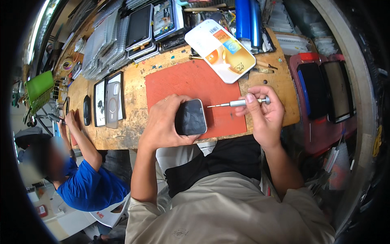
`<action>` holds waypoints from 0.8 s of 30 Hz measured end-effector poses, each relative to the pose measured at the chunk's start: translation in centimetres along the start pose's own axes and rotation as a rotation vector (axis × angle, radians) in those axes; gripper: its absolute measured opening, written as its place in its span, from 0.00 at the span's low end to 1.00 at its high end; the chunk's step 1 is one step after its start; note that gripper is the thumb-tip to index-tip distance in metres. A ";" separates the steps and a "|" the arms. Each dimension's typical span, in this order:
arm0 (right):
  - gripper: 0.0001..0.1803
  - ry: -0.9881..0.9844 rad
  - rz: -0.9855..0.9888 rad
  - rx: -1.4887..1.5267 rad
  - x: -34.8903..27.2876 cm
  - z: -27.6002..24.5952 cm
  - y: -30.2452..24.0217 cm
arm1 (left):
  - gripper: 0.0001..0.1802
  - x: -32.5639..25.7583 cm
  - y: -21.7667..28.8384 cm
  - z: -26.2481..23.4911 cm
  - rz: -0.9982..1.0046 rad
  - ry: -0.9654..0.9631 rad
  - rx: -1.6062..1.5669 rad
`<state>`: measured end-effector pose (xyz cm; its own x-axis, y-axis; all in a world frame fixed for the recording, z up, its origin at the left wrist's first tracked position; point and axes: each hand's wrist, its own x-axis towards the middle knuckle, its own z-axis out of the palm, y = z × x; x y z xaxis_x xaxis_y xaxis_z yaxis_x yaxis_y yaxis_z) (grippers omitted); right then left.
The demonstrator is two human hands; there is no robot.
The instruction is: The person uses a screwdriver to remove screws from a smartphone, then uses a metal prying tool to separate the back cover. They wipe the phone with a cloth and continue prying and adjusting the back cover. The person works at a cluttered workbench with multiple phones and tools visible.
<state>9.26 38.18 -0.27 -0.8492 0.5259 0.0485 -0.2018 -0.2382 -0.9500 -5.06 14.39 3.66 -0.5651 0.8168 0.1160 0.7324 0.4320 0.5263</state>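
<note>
My left hand (164,122) grips a dark smartphone (191,117), screen up, over the near edge of a red work mat (183,81) on the wooden bench. My right hand (262,112) holds a small silver precision screwdriver (235,103) by its handle. Its thin tip points left and ends just right of the phone's upper right corner, a short gap away from it.
A white oval tray (221,49) lies at the mat's far right corner. Phones and tablets (140,28) are stacked at the back, with a blue cylinder (245,20) behind the tray. A clear phone case (112,103) lies left. A person in blue (87,183) sits at the left. Red bins with screens (325,93) stand right.
</note>
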 end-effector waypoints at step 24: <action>0.11 -0.142 0.142 -0.063 -0.2 -0.6 -1.3 | 0.44 0.3 -0.5 -0.1 0.044 -0.031 0.057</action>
<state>9.97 38.85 0.82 -0.9282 0.3689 -0.0486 -0.0480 -0.2482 -0.9675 -5.65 14.34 3.51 -0.5207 0.8465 0.1110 0.7769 0.4159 0.4727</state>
